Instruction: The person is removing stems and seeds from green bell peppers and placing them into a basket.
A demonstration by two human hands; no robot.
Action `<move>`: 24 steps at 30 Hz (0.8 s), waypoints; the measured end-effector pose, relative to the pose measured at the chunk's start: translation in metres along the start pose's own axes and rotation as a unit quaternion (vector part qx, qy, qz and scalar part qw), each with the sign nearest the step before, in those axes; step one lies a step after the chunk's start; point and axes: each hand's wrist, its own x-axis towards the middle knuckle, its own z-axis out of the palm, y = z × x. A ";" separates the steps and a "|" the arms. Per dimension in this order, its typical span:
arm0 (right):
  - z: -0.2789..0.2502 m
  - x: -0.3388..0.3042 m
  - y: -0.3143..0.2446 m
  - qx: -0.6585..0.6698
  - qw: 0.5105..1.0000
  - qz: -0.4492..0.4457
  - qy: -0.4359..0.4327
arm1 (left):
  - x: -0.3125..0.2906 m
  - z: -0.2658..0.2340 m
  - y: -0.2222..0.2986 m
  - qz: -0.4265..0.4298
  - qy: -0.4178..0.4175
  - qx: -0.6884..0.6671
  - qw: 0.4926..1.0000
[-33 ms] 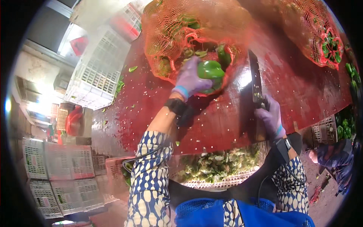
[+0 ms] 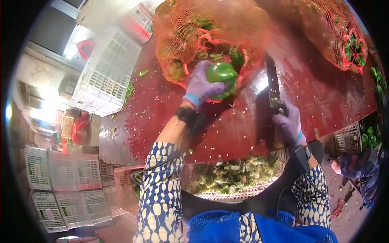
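My left hand (image 2: 201, 85), in a purple glove, is closed round a green bell pepper (image 2: 223, 72) at the mouth of an orange mesh sack (image 2: 170, 44). More green peppers show inside the sack, and a second green pepper surface shows just under the held one. To the right, my gloved right hand (image 2: 289, 121) is wrapped round the handle of a knife (image 2: 272, 83). Its broad dark blade points away from me over the red tabletop (image 2: 239, 129), with pale bits stuck near the handle. The fingers hide most of the handle.
Another mesh sack of peppers (image 2: 336, 36) lies at the far right. Below the table's near edge sits a crate of pepper trimmings (image 2: 235, 178). White crates (image 2: 101, 77) stand at the left, with more stacked crates (image 2: 60, 170) below. A person (image 2: 358, 174) crouches at the right.
My left hand and the bell pepper have shifted slightly left, toward the near side of the sack's mouth. The knife and my right hand have barely moved.
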 end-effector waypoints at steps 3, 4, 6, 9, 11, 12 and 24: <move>0.003 -0.004 -0.008 0.004 0.999 0.002 -0.040 | -0.038 -0.017 -0.012 -0.064 0.075 -0.458 0.883; 0.005 -0.006 -0.013 -0.015 0.999 -0.010 -0.043 | -0.049 -0.027 -0.019 -0.049 0.085 -0.503 0.859; 0.006 -0.011 -0.024 -0.183 0.982 -0.010 -0.040 | -0.075 -0.050 -0.016 -0.090 0.059 -0.583 0.805; 0.013 -0.011 -0.024 -0.334 0.939 0.007 -0.077 | -0.114 -0.070 -0.006 -0.141 0.006 -0.661 0.737; 0.022 -0.021 -0.036 -0.377 0.923 -0.018 -0.074 | -0.135 -0.069 -0.007 -0.174 -0.016 -0.684 0.708; 0.027 -0.026 -0.049 -0.400 0.912 0.001 -0.091 | -0.147 -0.069 -0.017 -0.177 -0.010 -0.686 0.706; 0.148 -0.062 -0.075 -0.081 0.963 -0.098 -0.236 | -0.218 -0.099 -0.055 -0.262 0.088 0.047 0.960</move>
